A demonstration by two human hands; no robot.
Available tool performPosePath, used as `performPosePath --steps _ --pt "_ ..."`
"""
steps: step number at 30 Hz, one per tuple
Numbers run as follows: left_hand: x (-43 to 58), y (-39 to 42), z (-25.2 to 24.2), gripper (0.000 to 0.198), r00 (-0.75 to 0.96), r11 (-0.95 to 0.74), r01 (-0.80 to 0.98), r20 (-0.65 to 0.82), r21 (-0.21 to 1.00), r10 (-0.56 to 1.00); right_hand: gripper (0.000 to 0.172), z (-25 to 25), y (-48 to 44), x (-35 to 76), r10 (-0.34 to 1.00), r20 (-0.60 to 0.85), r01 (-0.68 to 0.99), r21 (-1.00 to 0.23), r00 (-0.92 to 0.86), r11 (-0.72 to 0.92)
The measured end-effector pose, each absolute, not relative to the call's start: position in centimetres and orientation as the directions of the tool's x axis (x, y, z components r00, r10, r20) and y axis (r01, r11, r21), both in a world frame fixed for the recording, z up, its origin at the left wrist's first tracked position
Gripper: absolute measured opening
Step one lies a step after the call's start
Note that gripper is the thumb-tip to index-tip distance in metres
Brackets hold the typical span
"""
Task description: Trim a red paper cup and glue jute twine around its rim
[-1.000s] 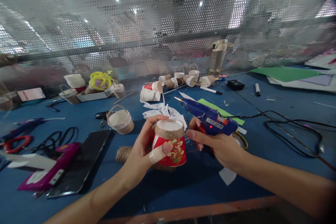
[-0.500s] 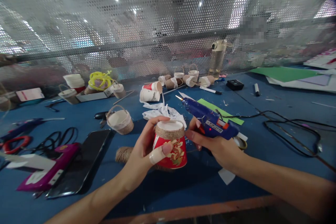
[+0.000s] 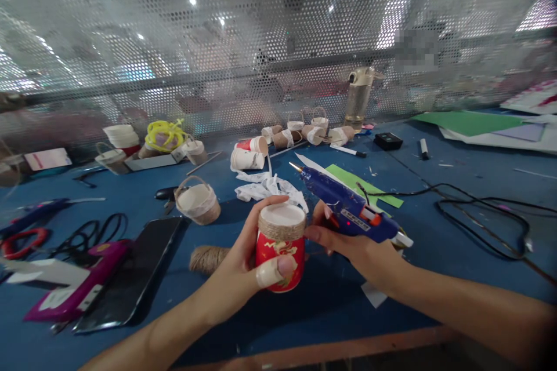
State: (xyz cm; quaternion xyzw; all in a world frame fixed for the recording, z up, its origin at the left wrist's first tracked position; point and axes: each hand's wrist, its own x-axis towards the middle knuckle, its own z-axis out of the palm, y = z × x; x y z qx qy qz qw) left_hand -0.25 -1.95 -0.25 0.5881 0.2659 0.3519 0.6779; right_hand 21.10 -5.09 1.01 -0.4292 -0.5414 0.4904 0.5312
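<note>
A red paper cup point(image 3: 278, 252) with a gold pattern stands nearly upright in the grip of my left hand point(image 3: 250, 261), whose thumb wears a pale bandage. Several turns of jute twine point(image 3: 282, 231) circle the cup near its white end. My right hand point(image 3: 343, 235) is closed around a blue glue gun point(image 3: 348, 200), its metal nozzle pointing up and left above the table. Fingertips of that hand come close to the cup's right side; whether they pinch the twine is unclear. Behind my left wrist lies a ball of twine point(image 3: 209, 259).
A small twine-wrapped basket point(image 3: 198, 203) stands left of the cup. White lace ribbon point(image 3: 272, 185) lies behind it, with paper cups point(image 3: 247, 159) farther back. On the left are a black phone point(image 3: 130, 272) and a purple box point(image 3: 78, 284). A black cord point(image 3: 474, 226) loops at right.
The cup has tipped, so more of its white end shows and its lower part has swung left. The glue gun has shifted slightly, and my hands keep their holds.
</note>
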Motion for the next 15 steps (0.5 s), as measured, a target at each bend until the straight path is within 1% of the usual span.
performPosePath --steps 3,8,12,15 --pt "0.1 -2.2 0.3 0.077 0.543 0.015 -0.109 0.047 0.994 0.839 0.035 0.8 -5.1 21.2 0.988 0.149 -0.035 -0.988 -0.048 0.148" --pt "0.3 -2.3 0.5 0.074 0.487 0.055 -0.134 0.017 0.989 0.873 0.035 1.2 -5.2 20.9 0.992 0.120 -0.079 -0.990 -0.047 0.116" --pt "-0.1 -1.7 -0.1 0.072 0.498 0.055 -0.173 0.040 0.983 0.866 0.037 1.7 -5.2 20.7 0.996 0.089 -0.137 -0.987 -0.030 0.085" --pt "-0.5 -1.3 -0.6 0.065 0.518 0.048 -0.203 0.065 0.978 0.853 0.033 1.2 -5.3 21.0 0.994 0.107 -0.102 -0.989 -0.026 0.103"
